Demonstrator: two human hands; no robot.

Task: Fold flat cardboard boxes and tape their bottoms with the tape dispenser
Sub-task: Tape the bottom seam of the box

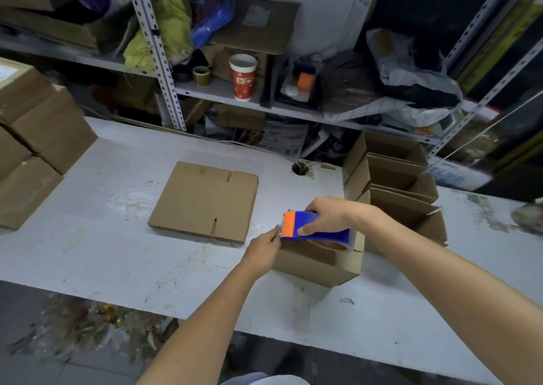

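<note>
A blue tape dispenser [316,228] with an orange front piece rests on top of a folded cardboard box [317,262] near the middle of the white table [117,255]. My right hand [327,214] grips the dispenser from above, thumb on its near side. My left hand [266,245] pinches the clear tape end at the dispenser's orange front, by the box's left edge. A stack of flat cardboard boxes [202,201] lies on the table to the left of the box.
Several folded open boxes [393,179] stand in a row at the right. Closed cartons [32,137] are stacked at the left edge. Metal shelves behind hold a paper cup [242,76], tape rolls and bags. A cable hole [299,168] pierces the table.
</note>
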